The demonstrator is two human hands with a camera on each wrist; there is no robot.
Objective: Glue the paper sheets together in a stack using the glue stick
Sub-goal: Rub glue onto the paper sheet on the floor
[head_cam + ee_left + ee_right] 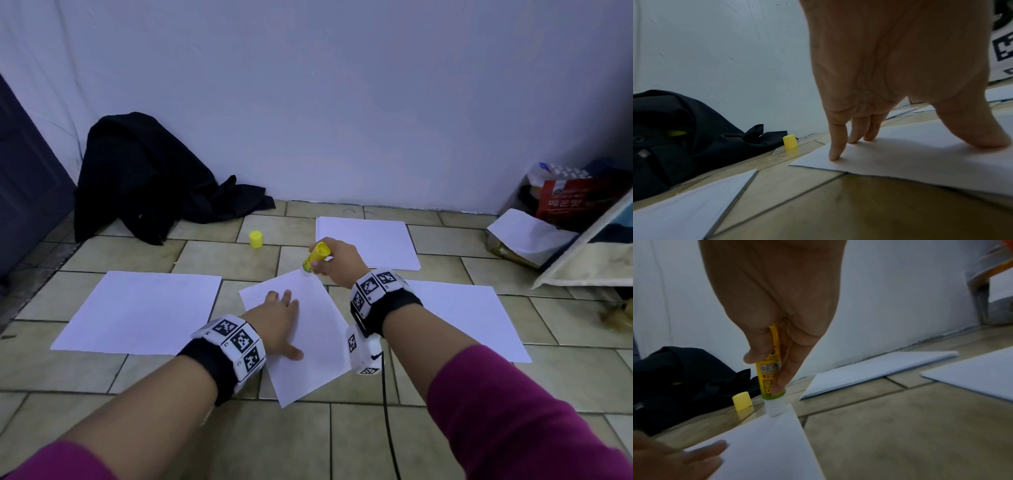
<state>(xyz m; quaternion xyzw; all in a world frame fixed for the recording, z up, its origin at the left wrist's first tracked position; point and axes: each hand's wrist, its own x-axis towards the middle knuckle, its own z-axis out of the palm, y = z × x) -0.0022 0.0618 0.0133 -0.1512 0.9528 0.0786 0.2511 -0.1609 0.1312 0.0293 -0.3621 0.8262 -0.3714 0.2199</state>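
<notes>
Head view showed the left hand (279,320) flat, fingers spread, pressing a tilted paper sheet (315,346) on the tiled floor (445,387). The right hand (337,262) pinched the uncapped glue stick (315,257), its tip touching the sheet's far corner. Its yellow cap (256,238) stood apart; a box (579,200) against the wall held packaged goods.

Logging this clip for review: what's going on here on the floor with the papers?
A person is gluing paper on a tiled floor. The left hand presses flat on the middle sheet, while the right hand holds the uncapped glue stick with its tip on that sheet's far corner. The yellow cap stands apart on the tiles. Three more white sheets or piles lie around, not yet stacked.
</notes>
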